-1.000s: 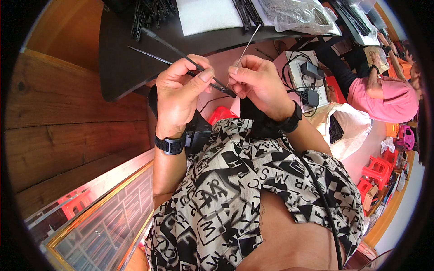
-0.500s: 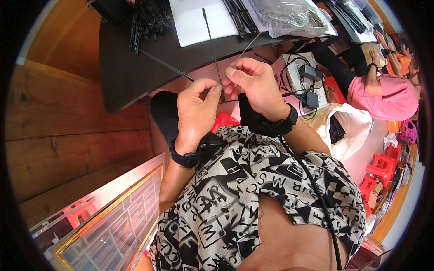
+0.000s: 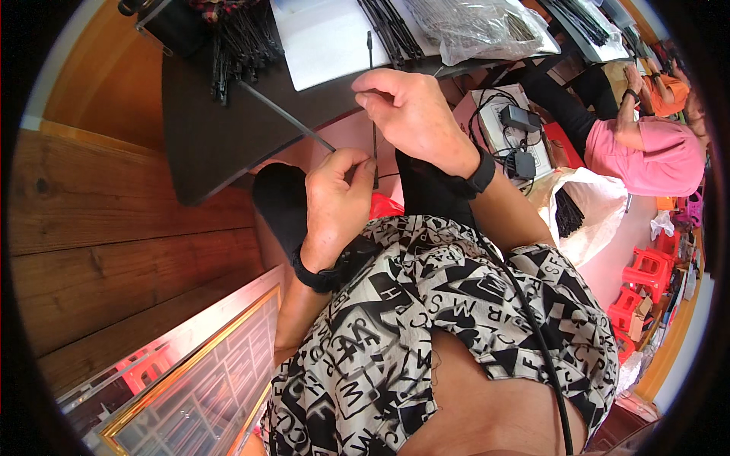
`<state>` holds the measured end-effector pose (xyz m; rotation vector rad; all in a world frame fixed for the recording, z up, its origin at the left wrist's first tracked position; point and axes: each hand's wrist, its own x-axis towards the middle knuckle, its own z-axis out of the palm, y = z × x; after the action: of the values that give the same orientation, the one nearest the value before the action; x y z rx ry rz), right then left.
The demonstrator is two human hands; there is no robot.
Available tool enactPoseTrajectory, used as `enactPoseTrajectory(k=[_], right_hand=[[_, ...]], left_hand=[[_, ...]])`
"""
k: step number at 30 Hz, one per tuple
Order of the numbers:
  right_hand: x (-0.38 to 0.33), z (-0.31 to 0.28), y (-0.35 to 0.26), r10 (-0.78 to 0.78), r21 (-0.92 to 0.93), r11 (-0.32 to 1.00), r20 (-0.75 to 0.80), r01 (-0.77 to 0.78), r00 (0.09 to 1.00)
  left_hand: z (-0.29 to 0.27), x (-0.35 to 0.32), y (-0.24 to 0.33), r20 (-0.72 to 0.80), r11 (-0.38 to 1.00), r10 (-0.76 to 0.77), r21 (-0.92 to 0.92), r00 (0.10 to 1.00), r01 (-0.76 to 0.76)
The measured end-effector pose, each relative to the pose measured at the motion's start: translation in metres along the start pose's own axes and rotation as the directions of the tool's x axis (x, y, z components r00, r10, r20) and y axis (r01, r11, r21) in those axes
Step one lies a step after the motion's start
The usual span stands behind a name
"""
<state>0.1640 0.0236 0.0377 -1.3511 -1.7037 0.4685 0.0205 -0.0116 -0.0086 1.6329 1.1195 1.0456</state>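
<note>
My left hand [image 3: 336, 194] is closed, thumb against fingers, on a thin dark rod [image 3: 285, 115] that slants up and left over the table. Higher and to the right, my right hand [image 3: 422, 118] is bent in a pinch; whatever lies between its fingertips is too small to make out. A thin grey tip [image 3: 439, 71] shows behind that hand. A slim upright black rod [image 3: 375, 144] passes behind my right fingers, its lower part close beside my left thumb. Its capped top stands in front of a white sheet [image 3: 323, 45].
Bundles of black rods [image 3: 243, 45] lie on the dark table [image 3: 205, 144]. A clear plastic bag [image 3: 487, 30] rests beyond. Right of my knees are a white box [image 3: 494, 114] with black adapters [image 3: 520, 118] and a pale sack [image 3: 601, 205]. A person in pink [image 3: 646, 156] sits farther right.
My right hand has moved up and slightly left, away from my left hand. The left has shifted slightly right and down, still holding its rod.
</note>
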Motion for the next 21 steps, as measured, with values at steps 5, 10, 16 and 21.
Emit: enactPoseTrajectory(k=[5,10,16,21], right_hand=[[-0.011,-0.005,0.004,-0.054,0.067,0.996,-0.172,0.066,0.984],[-0.009,-0.015,0.01,0.139,0.271,0.955,-0.058,-0.118,0.989],[-0.008,-0.018,0.01,0.29,0.549,0.789,0.065,-0.277,0.955],[-0.012,-0.013,0.013,0.268,0.581,0.775,0.053,-0.248,0.962]], left_hand=[[-0.005,0.002,-0.009,-0.214,0.94,-0.186,-0.324,0.959,0.11],[-0.003,0.002,-0.008,-0.228,0.979,0.062,-0.176,0.972,-0.103],[0.004,0.002,-0.013,-0.153,0.967,0.199,-0.127,0.968,-0.219],[0.002,0.004,0.001,-0.187,0.851,-0.111,-0.525,0.976,-0.004]])
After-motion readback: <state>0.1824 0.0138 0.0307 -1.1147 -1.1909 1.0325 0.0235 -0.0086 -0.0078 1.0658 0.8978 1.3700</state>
